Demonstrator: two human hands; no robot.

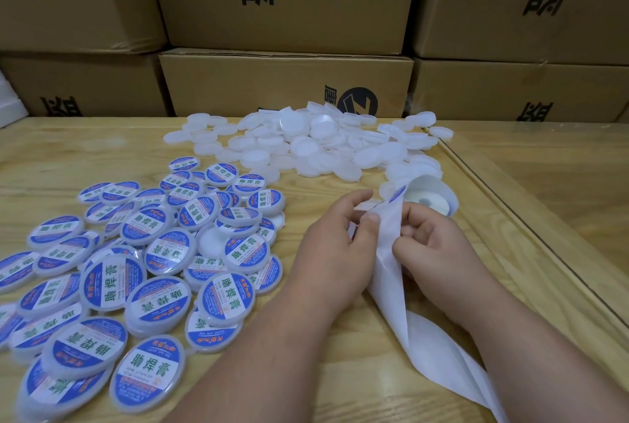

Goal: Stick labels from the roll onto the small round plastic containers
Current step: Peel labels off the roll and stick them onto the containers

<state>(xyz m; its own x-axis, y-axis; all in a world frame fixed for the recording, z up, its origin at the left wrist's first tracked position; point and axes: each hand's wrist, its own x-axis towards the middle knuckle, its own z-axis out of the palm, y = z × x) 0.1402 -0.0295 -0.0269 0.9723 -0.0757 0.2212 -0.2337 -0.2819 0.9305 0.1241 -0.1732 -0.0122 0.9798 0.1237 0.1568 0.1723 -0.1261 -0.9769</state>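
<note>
The label roll [429, 199] lies on the wooden table [51, 157] just beyond my hands. Its white backing strip [391, 273] runs down between my hands and trails toward the front edge. My left hand [335, 252] pinches the strip's upper part with thumb and fingers. My right hand [435, 249] grips the strip from the right side. A blue-edged label [396, 192] shows at the strip's top near the roll. Plain white round containers [306, 143] are heaped at the back. Several labelled blue-and-white containers [136, 269] cover the left side.
Stacked brown cardboard boxes [286, 82] with black print wall off the back of the table. A raised wooden rim [510, 218] runs diagonally along the right side. Bare wood shows at the far left and to the right of the rim.
</note>
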